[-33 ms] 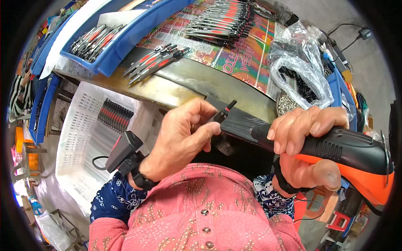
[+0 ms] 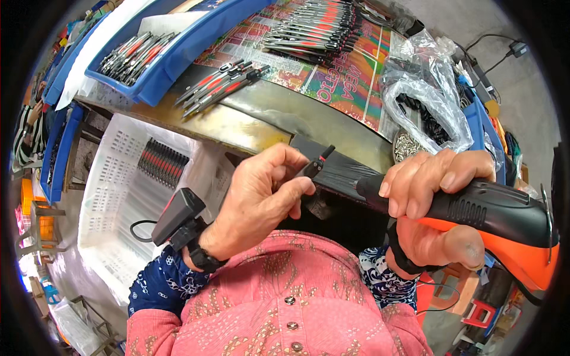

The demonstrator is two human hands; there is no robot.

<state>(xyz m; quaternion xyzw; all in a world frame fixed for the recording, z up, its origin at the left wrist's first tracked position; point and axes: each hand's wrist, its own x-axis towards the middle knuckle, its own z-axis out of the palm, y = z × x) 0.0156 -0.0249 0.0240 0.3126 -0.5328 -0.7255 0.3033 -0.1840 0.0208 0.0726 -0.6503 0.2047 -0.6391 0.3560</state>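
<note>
Left hand (image 2: 261, 202) pinched 1 small black pen part (image 2: 317, 165) against the nose of the black-and-orange power tool (image 2: 499, 216), right hand (image 2: 436, 178) clenched round its body, near the table (image 2: 237, 127) edge; nothing had shifted since the prior frame

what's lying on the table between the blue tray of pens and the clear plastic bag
In the head view, between the blue tray and the plastic bag: a loose bunch of pens and a colourful printed sheet.

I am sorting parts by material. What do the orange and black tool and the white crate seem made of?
The power tool: probably moulded plastic, matt black with ribbed grip over orange. The white crate: likely rigid plastic, with slotted walls.
</note>
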